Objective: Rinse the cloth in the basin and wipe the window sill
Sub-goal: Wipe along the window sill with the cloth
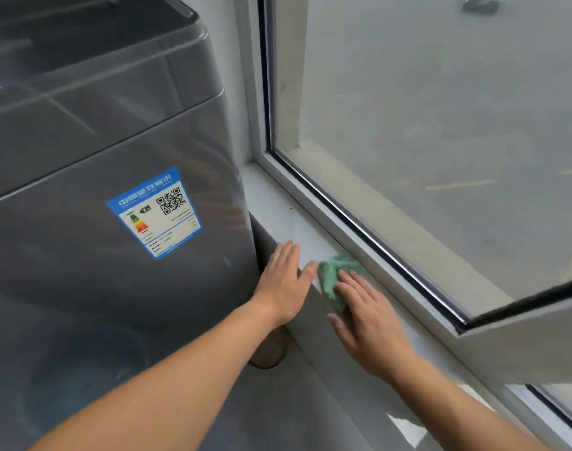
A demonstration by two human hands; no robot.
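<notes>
A green cloth [335, 271] lies bunched on the white window sill [278, 206], close to the window frame. My right hand [367, 317] lies flat on top of the cloth, fingers spread and pressing it against the sill; the hand hides the cloth's near part. My left hand [283, 281] rests flat and open on the sill's front edge just left of the cloth, with its thumb almost touching the cloth. No basin is in view.
A tall grey washing machine [99, 190] with a blue energy label [154, 213] stands tight against the sill's left end. The window pane [441, 125] runs along the right, and an opened sash [522, 336] juts in at lower right. A brown round object [268, 353] sits below the sill.
</notes>
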